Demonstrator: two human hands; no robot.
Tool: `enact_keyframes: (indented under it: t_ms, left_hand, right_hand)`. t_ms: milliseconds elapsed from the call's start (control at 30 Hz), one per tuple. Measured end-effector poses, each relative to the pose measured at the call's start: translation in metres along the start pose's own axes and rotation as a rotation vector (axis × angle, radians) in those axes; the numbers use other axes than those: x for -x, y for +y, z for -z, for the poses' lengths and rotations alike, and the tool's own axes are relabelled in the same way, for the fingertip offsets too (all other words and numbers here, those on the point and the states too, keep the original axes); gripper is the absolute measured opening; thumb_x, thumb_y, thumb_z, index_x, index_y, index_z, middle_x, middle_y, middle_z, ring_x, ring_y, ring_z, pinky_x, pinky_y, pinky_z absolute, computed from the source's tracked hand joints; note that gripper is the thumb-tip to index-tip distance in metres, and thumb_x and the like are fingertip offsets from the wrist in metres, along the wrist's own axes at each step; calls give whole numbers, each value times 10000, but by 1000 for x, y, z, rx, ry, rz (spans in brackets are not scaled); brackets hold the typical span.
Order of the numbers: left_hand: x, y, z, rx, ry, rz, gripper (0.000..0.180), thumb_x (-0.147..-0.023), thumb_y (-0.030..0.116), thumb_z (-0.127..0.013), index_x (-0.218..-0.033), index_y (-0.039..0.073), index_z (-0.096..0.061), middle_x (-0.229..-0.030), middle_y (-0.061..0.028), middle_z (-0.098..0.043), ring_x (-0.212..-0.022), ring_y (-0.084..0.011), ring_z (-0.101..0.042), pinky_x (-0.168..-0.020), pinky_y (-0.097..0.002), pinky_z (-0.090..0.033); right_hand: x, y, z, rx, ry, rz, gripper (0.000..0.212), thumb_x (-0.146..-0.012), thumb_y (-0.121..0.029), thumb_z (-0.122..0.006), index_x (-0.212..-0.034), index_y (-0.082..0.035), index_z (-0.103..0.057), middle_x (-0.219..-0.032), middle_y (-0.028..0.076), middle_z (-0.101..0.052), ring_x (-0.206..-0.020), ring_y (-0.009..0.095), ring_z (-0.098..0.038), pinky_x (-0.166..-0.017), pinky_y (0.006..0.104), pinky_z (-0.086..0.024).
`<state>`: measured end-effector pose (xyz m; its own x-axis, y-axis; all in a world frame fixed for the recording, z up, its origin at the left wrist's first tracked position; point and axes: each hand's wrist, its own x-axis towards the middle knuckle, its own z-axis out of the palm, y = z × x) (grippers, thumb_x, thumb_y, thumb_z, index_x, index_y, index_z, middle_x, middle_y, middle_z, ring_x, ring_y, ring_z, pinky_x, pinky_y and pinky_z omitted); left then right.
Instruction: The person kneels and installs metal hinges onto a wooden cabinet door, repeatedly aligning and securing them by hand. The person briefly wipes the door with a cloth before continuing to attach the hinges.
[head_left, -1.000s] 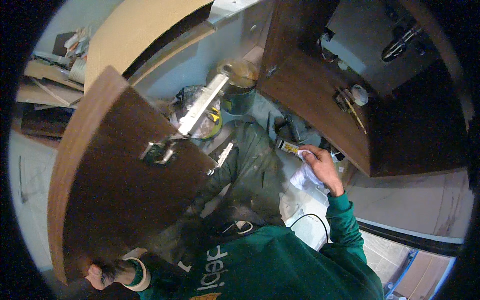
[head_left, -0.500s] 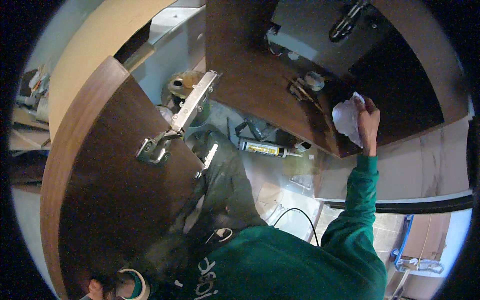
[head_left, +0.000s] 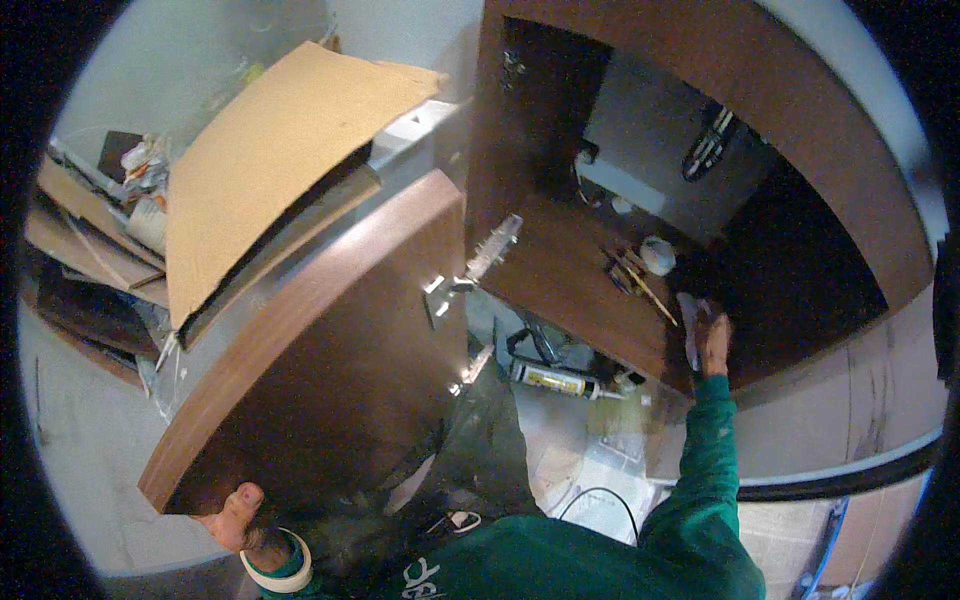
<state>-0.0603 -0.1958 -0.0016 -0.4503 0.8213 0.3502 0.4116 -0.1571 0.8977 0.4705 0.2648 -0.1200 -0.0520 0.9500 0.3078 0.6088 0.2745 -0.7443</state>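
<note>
My left hand (head_left: pixel 235 515) grips the near lower corner of a brown wood-grain door (head_left: pixel 330 390), its thumb over the door's face. A cream ring like a tape roll (head_left: pixel 285 575) sits around that wrist. Two metal hinges, an upper hinge (head_left: pixel 470 275) and a lower hinge (head_left: pixel 473 370), stick out from the door's right edge. Inside the dark brown cabinet (head_left: pixel 550 240), my right hand (head_left: pixel 714 340) is closed on a crumpled white cloth or paper (head_left: pixel 691 325), low near the front edge. Its fingers are partly in shadow.
Beside the right hand lie thin sticks or brushes (head_left: pixel 640 280) and a small round container (head_left: pixel 657 255). A sealant tube (head_left: pixel 555 380) lies on the floor below the cabinet. Cardboard (head_left: pixel 280 160) leans at the left, with a black cable (head_left: pixel 610 495) near my legs.
My view has swung, showing more of the left side. The door's hinge edge sits differently against the cabinet. My right hand has shifted toward the sticks; the white piece now shows edge-on.
</note>
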Motion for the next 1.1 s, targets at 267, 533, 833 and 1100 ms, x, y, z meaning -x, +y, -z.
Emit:
enact_keyframes:
  t_ms: [267,533,833,1100]
  left_hand:
    - [-26,-6,-56,513,310,-358,743,-596,-44,-689,-1293,8,-438,-1221,-187,-529,-1121,-360,-508,-993,-514,-376]
    - [-19,-2,-51,378,390,-242,755,-585,-43,-687,-1294,33,-437,-1202,-161,-527,-1107,-337,-503,-990,-497,-371]
    - [-27,-6,-49,386,313,-416,764,-584,-16,-695,-1298,24,-426,-1211,-174,-523,-1105,-347,-505,-981,-497,-380]
    - [-38,3,-63,426,481,-324,785,-533,5,-678,-1276,-26,-424,-1149,-213,-564,-1027,-360,-566,-975,-511,-417]
  right_hand:
    - [-6,-18,7,410,291,32,361,-861,-230,-616,-1127,14,-604,-1068,210,-641,-971,337,-621,-872,384,-462]
    - [9,-136,-25,-126,298,142,290,-825,-120,-665,-1086,2,-633,-1013,135,-679,-921,217,-635,-830,319,-484]
    - [53,-295,-110,-997,-546,152,706,-715,-26,-767,-1337,-42,-433,-1156,108,-570,-910,162,-597,-788,290,-516]
    - [61,-312,-148,-1188,-545,104,898,-676,63,-768,-1413,-31,-263,-1081,149,-577,-889,187,-611,-769,315,-543]
